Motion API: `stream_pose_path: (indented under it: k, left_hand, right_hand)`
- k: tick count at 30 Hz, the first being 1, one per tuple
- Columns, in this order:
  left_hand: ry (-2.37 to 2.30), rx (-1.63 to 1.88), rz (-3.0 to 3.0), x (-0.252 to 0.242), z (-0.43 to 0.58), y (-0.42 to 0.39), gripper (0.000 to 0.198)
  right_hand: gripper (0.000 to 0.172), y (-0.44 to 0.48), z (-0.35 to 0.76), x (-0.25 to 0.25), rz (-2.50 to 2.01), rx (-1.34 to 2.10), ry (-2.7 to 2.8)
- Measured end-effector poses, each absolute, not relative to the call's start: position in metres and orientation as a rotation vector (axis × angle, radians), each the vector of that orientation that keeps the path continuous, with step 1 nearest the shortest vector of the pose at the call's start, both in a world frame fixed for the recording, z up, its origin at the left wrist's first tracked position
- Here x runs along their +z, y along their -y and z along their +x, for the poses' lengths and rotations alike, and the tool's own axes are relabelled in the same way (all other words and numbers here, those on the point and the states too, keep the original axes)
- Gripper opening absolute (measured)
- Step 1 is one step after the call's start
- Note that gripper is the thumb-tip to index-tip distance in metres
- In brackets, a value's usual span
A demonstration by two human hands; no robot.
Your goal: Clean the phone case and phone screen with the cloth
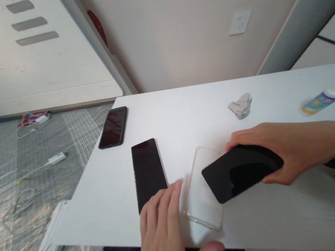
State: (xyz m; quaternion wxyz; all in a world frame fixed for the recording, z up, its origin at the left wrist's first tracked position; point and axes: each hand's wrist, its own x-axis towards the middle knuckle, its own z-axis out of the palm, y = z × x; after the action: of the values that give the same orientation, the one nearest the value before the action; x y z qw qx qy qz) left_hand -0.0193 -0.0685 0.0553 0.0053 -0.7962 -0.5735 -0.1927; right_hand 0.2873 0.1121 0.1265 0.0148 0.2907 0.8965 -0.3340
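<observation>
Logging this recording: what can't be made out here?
Head view: lower end of the middle phone, hidden behind the left hand.
Head view: upper right part of the clear case, behind the held phone.
Head view: held phone's underside, facing away, right hand around it.
Head view: bottle, tip cut off by the right edge; label wording blurred.

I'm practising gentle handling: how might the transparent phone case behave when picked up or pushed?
The transparent phone case is probably light for its size, being a thin shell. It may flex a little when pinched, as its rim looks narrow. Lying flat on the smooth-looking white table, it would likely slide rather than roll or tip.
</observation>
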Motion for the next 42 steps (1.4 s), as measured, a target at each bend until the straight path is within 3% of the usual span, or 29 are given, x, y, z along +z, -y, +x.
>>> stream_pose_path:
  k: [1, 6, 15, 22, 26, 31, 36, 38, 42]
  left_hand:
    - [1.804, -0.588, -2.489, 0.055, -0.015, 0.068, 0.115]
    - [1.889, -0.577, -2.629, 0.056, 0.001, 0.065, 0.103]
    - [1.918, -0.551, -2.895, 0.062, 0.000, 0.059, 0.139]
    - [1.933, -0.712, -2.884, 0.061, -0.002, 0.061, 0.141]
    - [1.921, -0.751, -2.861, 0.064, -0.005, 0.063, 0.126]
    - [1.634, -0.608, -2.907, 0.061, -0.010, 0.062, 0.089]
    - [1.479, -0.655, -2.846, 0.052, -0.014, 0.058, 0.066]
    - [1.440, -0.642, -2.838, 0.050, -0.016, 0.057, 0.062]
    - [1.349, -0.629, -2.817, 0.048, -0.018, 0.054, 0.058]
  right_hand:
    - [0.059, -0.110, 0.285, 0.126, 0.874, -1.057, -2.791]
    - [0.058, -0.101, 0.279, 0.122, 0.730, -1.071, -2.833]
    - [0.067, -0.090, 0.268, 0.112, 0.635, -1.071, -2.892]
    - [0.071, -0.093, 0.262, 0.104, 0.592, -1.022, -2.967]
    - [0.070, -0.098, 0.262, 0.096, 0.550, -0.984, -3.033]
    - [0.071, -0.105, 0.262, 0.086, 0.516, -1.123, -2.999]
    - [0.095, -0.122, 0.276, 0.092, 0.665, -1.296, -2.810]
    - [0.089, -0.131, 0.284, 0.096, 0.711, -1.306, -2.758]
    - [0.050, -0.140, 0.289, 0.093, 0.774, -1.416, -2.709]
